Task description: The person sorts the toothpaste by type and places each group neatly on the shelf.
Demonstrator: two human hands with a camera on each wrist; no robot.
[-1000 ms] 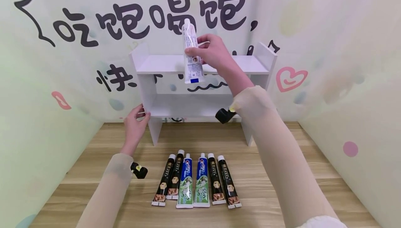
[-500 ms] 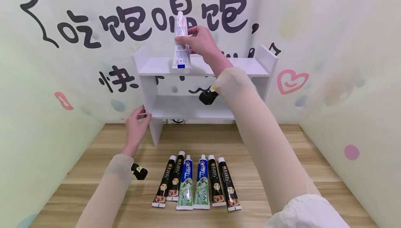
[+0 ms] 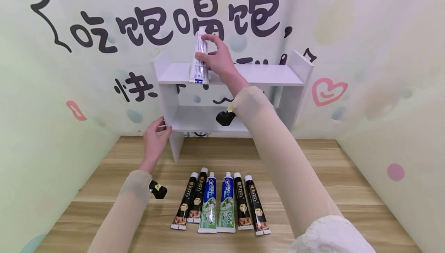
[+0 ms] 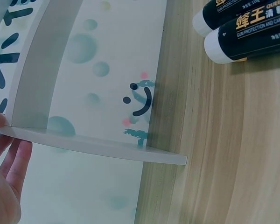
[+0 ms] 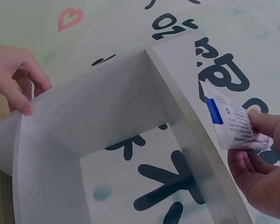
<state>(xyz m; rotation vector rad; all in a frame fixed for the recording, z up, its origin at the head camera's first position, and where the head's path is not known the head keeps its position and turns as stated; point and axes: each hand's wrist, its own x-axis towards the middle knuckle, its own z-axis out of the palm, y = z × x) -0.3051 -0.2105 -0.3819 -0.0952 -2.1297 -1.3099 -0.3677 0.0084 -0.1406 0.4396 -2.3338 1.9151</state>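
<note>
Your right hand (image 3: 217, 58) is up at the top board of the little white shelf (image 3: 264, 74), fingers and thumb pinching a white toothpaste tube (image 3: 199, 58) that stands upright, cap up, its crimped bottom end right at the top board's front-left part. From the right wrist view you can see that flat end (image 5: 228, 122) sitting just past the shelf's edge, thumb and fingers curled around it. Your left hand (image 3: 155, 141) is lower down, gripping the left end of the shelf's lower board, thumb on top and fingers curled under the edge. On the wooden tabletop (image 3: 347, 191), below and between your hands, six more tubes lie side by side with caps pointing toward the shelf: two black ones (image 3: 191, 202), two blue-green ones (image 3: 217, 204), then two more black ones (image 3: 248, 204), well apart from both hands.
</note>
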